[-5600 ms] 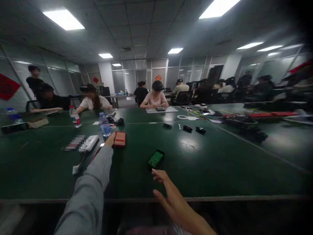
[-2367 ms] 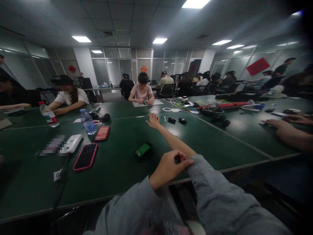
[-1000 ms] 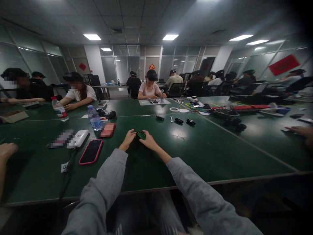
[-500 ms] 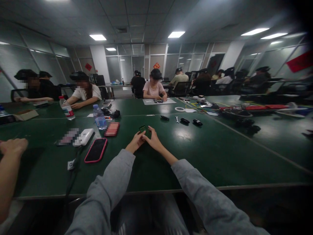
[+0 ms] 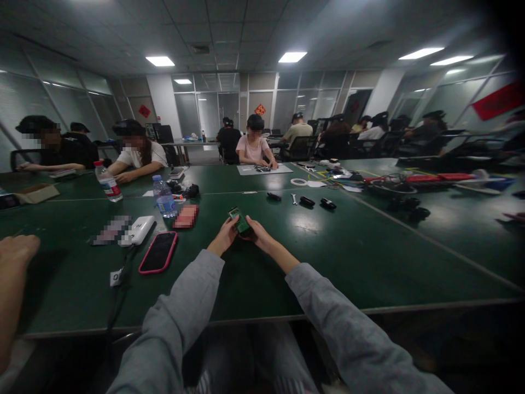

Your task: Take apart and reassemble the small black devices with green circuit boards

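- Green circuit board [image 5: 241,223] in a dark casing sat between my two hands, out over the near half of the green surface [image 5: 328,273], a bit left of centre in my view.
- Long axis ran diagonally: far end pointed away and to the left, near end came back toward me and to the right.
- Green face was turned up toward my camera; couldn't tell if the underside touched the surface.
- My left hand [image 5: 223,237] gripped the left long side, thumb on the edge of the face.
- My right hand [image 5: 260,235] gripped the right side near the close end, thumb alongside; its other fingers were mostly hidden.
- So I had both hands grasping the one board, far end sticking out past the thumbs.
- Left of my hands I saw a pink-edged phone [image 5: 158,252], long axis slanting away to the right, and a white power bank [image 5: 141,230] just beyond it, tilted much the same way.
- Blurred-out reddish item [image 5: 186,216] lay nearer the board, just beside a blue-capped bottle [image 5: 164,200], upright.
- Right and farther off: small wrench [image 5: 294,200], beside a black object [image 5: 307,202].
- Another person's hand [image 5: 18,250] showed at the left edge, well apart from mine.
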The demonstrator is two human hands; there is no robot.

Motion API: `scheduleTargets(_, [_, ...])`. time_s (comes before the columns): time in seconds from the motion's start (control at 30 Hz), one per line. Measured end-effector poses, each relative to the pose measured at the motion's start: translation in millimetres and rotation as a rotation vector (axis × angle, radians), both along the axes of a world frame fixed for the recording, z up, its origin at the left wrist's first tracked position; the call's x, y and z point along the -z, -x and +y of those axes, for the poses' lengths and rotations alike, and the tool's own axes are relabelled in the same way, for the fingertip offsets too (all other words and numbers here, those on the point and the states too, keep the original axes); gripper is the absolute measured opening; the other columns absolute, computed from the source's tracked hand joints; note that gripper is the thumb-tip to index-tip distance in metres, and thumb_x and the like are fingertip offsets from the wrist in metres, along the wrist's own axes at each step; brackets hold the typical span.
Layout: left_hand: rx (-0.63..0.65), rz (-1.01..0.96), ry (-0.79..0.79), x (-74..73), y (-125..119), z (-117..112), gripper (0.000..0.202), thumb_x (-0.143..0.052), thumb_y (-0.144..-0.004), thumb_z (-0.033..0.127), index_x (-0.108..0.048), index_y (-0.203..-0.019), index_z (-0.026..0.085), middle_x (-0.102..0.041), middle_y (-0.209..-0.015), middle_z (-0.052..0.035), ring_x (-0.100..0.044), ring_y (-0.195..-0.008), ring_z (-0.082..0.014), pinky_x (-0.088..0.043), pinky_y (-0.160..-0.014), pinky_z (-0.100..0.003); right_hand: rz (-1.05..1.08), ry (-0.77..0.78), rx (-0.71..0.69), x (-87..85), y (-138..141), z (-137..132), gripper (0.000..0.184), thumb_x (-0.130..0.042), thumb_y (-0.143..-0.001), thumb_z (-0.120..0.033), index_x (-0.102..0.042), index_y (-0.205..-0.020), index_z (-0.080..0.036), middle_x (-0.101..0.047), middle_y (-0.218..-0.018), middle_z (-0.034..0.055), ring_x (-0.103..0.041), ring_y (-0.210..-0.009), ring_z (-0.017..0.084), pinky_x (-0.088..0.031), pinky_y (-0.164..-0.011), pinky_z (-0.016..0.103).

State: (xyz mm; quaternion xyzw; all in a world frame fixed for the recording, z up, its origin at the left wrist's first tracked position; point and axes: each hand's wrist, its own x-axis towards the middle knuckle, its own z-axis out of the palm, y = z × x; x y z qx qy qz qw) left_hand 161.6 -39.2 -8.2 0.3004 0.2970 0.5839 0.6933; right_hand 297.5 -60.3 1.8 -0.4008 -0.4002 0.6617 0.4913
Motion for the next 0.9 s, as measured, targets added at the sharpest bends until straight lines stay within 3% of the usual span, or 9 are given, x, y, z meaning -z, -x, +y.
scheduleTargets(0.2, [0.1,-0.022,-0.041,-4.4,-4,-6,0.031,-0.076,-0.081,0.025,-0.068,-0.11,0.017,-0.072,-0.098,-0.0043,-0.068,-0.084,-0.0145,-0.052,-0.081,-0.028,0.066,0.061,-0.053,-4.7,0,-1,0.036,-0.054,-0.096,-0.052,-0.057,-0.111,-0.02,-0.067,-0.095,0.0052,-0.064,-0.071,0.012,-0.053,-0.053,0.02])
scheduleTargets(0.33, [0.088,-0.029,-0.046,-1.2,-8,-6,0.032,-0.076,-0.082,0.026,-0.068,-0.112,0.018,-0.073,-0.105,-0.0058,-0.068,-0.091,-0.0157,-0.052,-0.087,-0.028,0.015,-0.035,0.075,2.8,5,1,0.043,-0.063,-0.09,-0.047,-0.048,-0.125,-0.026,-0.067,-0.109,0.0045,-0.068,-0.089,0.016,-0.058,-0.07,0.026])
scheduleTargets(0.43, [0.107,-0.006,-0.05,1.4,-13,-6,0.038,-0.074,-0.084,0.035,-0.066,-0.118,0.019,-0.073,-0.106,-0.0068,-0.068,-0.09,-0.0169,-0.053,-0.084,-0.029,-0.042,-0.104,0.134,11.0,6,5,0.05,-0.058,-0.092,-0.046,-0.04,-0.134,-0.027,-0.064,-0.12,0.007,-0.066,-0.106,0.019,-0.057,-0.089,0.034])
scheduleTargets(0.57, [0.122,0.054,-0.02,2.9,-16,-6,0.053,-0.061,-0.089,0.057,-0.064,-0.122,0.016,-0.072,-0.104,-0.0119,-0.069,-0.093,-0.0213,-0.053,-0.083,-0.032,-0.304,-0.313,0.202,20.7,6,9,0.063,-0.053,-0.093,-0.046,-0.028,-0.145,-0.022,-0.049,-0.141,0.012,-0.052,-0.13,0.02,-0.042,-0.113,0.04])
scheduleTargets(0.67, [0.06,0.081,-0.007,4.6,-15,-5,0.058,-0.054,-0.09,0.063,-0.064,-0.121,0.016,-0.072,-0.106,-0.0131,-0.068,-0.098,-0.022,-0.053,-0.086,-0.031,-0.563,-0.568,0.171,24.6,8,5,0.067,-0.053,-0.093,-0.05,-0.03,-0.147,-0.019,-0.04,-0.144,0.015,-0.041,-0.137,0.022,-0.032,-0.119,0.044])
scheduleTargets(0.77, [-0.014,0.103,0.027,6.4,-14,-4,0.058,-0.051,-0.09,0.066,-0.064,-0.117,0.016,-0.071,-0.107,-0.0132,-0.068,-0.099,-0.0219,-0.053,-0.087,-0.03,-0.703,-0.723,0.164,24.1,12,-2,0.063,-0.05,-0.095,-0.046,-0.033,-0.148,-0.016,-0.042,-0.137,0.0164,-0.042,-0.133,0.023,-0.03,-0.12,0.046])
scheduleTargets(0.9, [-0.062,0.089,0.063,4.7,-12,-3,0.063,-0.045,-0.089,0.072,-0.065,-0.114,0.017,-0.072,-0.102,-0.0122,-0.069,-0.096,-0.0228,-0.054,-0.081,-0.031,-0.738,-0.747,0.267,18.3,12,-5,0.062,-0.045,-0.097,-0.047,-0.033,-0.149,-0.015,-0.042,-0.135,0.0176,-0.043,-0.131,0.024,-0.033,-0.118,0.046])
